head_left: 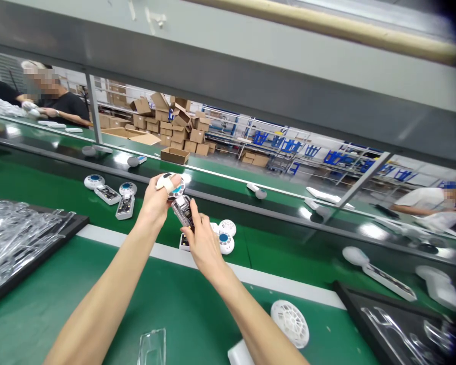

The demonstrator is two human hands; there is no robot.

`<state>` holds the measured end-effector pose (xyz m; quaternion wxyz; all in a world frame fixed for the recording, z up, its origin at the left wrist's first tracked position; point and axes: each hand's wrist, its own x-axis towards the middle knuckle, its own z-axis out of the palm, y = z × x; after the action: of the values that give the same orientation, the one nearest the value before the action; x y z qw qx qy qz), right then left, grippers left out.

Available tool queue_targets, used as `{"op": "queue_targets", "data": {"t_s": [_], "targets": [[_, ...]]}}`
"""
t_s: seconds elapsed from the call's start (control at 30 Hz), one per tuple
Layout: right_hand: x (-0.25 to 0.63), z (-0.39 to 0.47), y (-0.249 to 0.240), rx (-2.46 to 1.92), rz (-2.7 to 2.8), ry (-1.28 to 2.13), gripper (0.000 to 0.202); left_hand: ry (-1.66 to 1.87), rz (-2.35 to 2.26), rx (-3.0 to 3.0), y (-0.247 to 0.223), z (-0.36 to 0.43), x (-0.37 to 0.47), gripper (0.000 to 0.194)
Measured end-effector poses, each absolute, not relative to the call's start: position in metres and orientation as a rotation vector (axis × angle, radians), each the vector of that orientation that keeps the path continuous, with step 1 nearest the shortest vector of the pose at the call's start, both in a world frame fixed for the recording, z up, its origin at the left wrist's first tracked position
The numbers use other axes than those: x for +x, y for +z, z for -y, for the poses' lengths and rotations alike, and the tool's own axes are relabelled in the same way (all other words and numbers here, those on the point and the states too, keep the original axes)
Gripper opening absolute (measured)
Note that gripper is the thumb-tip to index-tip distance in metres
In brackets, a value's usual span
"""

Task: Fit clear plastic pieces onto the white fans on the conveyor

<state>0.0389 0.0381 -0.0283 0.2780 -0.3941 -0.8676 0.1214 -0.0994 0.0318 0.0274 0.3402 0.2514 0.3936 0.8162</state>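
Spreading over the lower view, a green surface [167, 289] is crossed by a white strip [281, 286]. On a dial centred on the view, a black tray [34, 266] heaped with clear plastic pieces [15, 238] sits at eight o'clock, and a dark tray [355, 310] with fewer clear parts [387, 329] at four. A clear cover [152, 339] lies near seven; at five, a round white grille [290, 323] rests just beside the right forearm. Past the strip, a pair of fans [124, 205] with bare boards lies toward nine.

A grey beam [228, 71] spans twelve o'clock; piled cardboard boxes [175, 126] stand at eleven. One person in dark clothes [70, 106] is at ten, another in white [414, 197] at three.

Near the middle, slightly toward eight o'clock, both hands share a small fan [184, 212] — raised in front of the belt. The left hand [163, 190] is curled closed around its round head, a pale wrap showing on one finger. The right hand [201, 235] has a narrow grip on the handle, with the index finger laid along it.

The fan's long axis runs from eleven o'clock to five — head uppermost, handle end toward the right palm. Its blue centre and circuit board both face the viewer.
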Motion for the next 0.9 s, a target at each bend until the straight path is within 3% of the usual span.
{"op": "queue_targets", "data": {"t_s": [0.13,0.23,0.37,0.43,0.6,0.7,0.8,0.9], "targets": [[0.046,-0.041,-0.019,-0.908,2.249,0.352,0.062,1.930,-0.776,0.802,0.022,-0.023,-0.096,0.058],[0.043,-0.041,-0.009,-0.765,2.269,0.356,0.057,1.697,-0.854,0.850,0.015,-0.015,-0.097,0.062],[0.024,-0.047,-0.006,-0.866,1.935,0.719,0.038,1.940,-1.073,0.813,0.011,-0.007,-0.094,0.048],[0.013,-0.053,-0.010,-1.010,1.692,0.851,0.041,2.035,-1.079,0.829,0.011,-0.002,-0.087,0.044],[-0.011,-0.065,-0.014,-0.968,1.578,0.817,0.043,2.135,-1.087,0.815,0.015,0.011,-0.079,0.039],[-0.011,-0.059,-0.010,-0.960,1.708,0.845,0.045,2.048,-1.176,0.824,0.014,0.001,-0.105,0.036],[0.014,-0.027,-0.013,-0.862,2.089,0.760,0.032,1.797,-1.551,0.879,0.006,-0.024,-0.159,0.039],[0.055,0.024,-0.039,-0.296,2.640,0.469,0.035,1.450,-2.096,0.941,-0.007,-0.050,-0.216,0.047]]}}
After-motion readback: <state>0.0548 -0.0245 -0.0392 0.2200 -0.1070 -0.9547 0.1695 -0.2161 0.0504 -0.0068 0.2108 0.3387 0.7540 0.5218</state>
